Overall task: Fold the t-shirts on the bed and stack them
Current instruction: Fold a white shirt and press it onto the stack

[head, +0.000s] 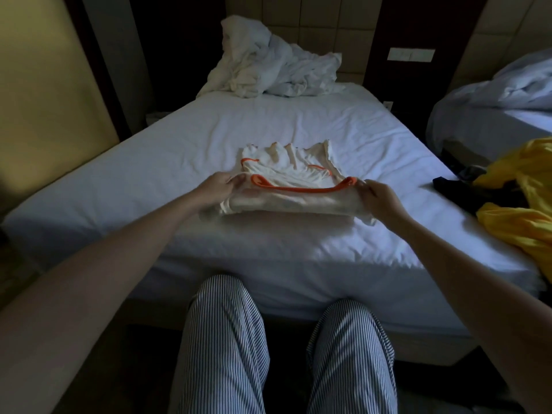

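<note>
Room: dim bedroom, padded headboard (313,31) on the far wall with a pale switch panel (410,54) to its right
Bed (209,138): white sheet, lightly creased; its near edge runs just in front of the person's knees in striped trousers (227,339)
Open room: bare sheet spreads to the left of the shirt and beyond it, up to the bedding at the head
T-shirt (289,174): cream with orange trim, near the middle of the bed toward the near edge; its far part lies rumpled on the sheet, its near edge is lifted and stretched between both hands
Left hand (215,186): fingers (231,179) pinched on the shirt's left end
Right hand (379,198): fingers (369,185) pinched on the right end, by the orange band
Head of bed: crumpled white duvet (268,70), well apart from the shirt
Right edge: yellow garment (519,204) heaped over the bed's corner, a dark garment (457,186) beside it, both near the right hand but not touching it
Second bed (493,115): further right across a narrow gap, with pale rumpled bedding
</note>
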`<action>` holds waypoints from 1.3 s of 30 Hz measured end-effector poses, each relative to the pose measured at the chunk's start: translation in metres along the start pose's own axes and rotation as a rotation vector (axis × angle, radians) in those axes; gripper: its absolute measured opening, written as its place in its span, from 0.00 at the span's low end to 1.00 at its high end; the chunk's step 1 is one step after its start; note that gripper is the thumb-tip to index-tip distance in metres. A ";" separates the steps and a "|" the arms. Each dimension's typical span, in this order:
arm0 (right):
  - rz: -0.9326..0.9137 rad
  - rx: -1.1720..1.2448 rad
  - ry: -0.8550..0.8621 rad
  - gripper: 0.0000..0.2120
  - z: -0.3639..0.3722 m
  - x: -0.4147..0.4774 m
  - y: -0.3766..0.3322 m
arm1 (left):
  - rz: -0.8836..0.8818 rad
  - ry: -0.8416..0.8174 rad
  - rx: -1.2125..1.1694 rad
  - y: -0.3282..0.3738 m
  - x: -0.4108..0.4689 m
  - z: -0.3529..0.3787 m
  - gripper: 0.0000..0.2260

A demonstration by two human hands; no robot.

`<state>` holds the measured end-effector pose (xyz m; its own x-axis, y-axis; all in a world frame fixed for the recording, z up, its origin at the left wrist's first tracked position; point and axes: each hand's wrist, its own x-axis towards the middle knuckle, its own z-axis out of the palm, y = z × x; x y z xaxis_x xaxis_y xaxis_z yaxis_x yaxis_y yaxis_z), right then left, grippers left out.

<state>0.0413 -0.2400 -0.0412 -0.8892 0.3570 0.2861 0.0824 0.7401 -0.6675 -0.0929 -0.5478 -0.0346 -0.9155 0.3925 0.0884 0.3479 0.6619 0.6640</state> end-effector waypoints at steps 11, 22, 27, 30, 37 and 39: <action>0.116 0.072 -0.572 0.19 -0.041 0.006 -0.037 | -0.103 -0.574 -0.165 0.012 -0.015 -0.056 0.27; 0.113 -0.009 -0.111 0.16 0.040 0.148 -0.020 | -0.030 0.012 -0.173 -0.009 0.130 -0.025 0.24; 0.163 -0.314 -0.255 0.19 0.097 0.185 0.026 | -0.157 -0.103 0.021 -0.041 0.178 0.020 0.16; 0.191 -0.296 -0.040 0.20 0.112 0.190 0.038 | -0.249 0.091 -0.006 -0.058 0.198 0.036 0.19; 0.415 0.031 0.067 0.17 0.115 0.228 0.059 | -0.325 0.134 0.033 -0.069 0.231 0.033 0.18; 0.424 0.073 0.156 0.14 0.107 0.236 0.067 | -0.320 0.243 -0.049 -0.075 0.234 0.028 0.14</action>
<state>-0.2111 -0.1679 -0.0920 -0.7052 0.7051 0.0736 0.3873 0.4701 -0.7930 -0.3280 -0.4878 -0.0845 -0.9991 0.0052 0.0410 0.0332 0.6923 0.7209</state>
